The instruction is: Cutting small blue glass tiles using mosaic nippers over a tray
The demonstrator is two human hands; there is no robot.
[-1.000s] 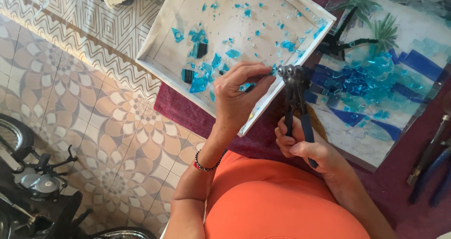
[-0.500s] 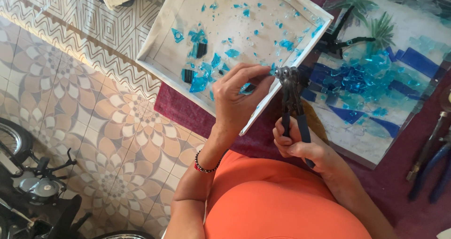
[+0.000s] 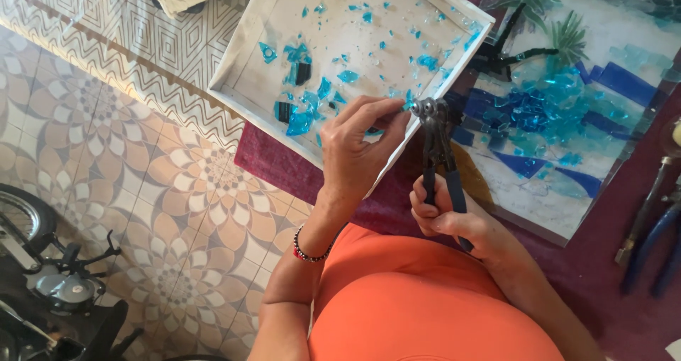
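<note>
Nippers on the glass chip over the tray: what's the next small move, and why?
Probably squeeze the handles gently. The nippers in the right hand seem to have their head at the small blue chip pinched by the left hand, and both sit above the white tray, so offcuts should drop among the shards there. The exact bite isn't clear.

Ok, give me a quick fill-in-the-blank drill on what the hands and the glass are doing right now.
1. The right hand grips the handles of the black ____.
2. The left hand pinches a small glass piece of ____ colour at the tool's head.
3. The loose glass shards lie in a shallow white ____.
4. The wrist of the left hand wears a beaded ____.

Missing words: nippers; blue; tray; bracelet
</note>
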